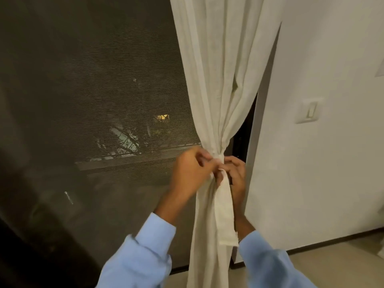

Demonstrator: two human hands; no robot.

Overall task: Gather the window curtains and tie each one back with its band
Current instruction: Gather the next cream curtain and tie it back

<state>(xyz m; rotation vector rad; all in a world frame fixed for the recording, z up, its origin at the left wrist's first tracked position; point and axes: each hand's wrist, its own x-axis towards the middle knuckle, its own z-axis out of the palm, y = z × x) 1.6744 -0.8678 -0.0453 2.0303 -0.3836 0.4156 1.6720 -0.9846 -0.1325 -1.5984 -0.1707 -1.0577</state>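
Observation:
A cream curtain (220, 80) hangs at the window's right side, gathered into a narrow waist. A matching cloth band (225, 215) wraps that waist, and its loose end hangs down in front of the lower curtain. My left hand (191, 169) pinches the band at the waist from the left, fingers curled. My right hand (236, 173) grips the band and gathered cloth from the right, partly hidden behind the fabric.
A dark mesh screen (93, 90) covers the window to the left, with night lights outside. A white wall (322, 152) with a light switch (309, 110) stands to the right. Pale floor (332, 265) shows at the bottom right.

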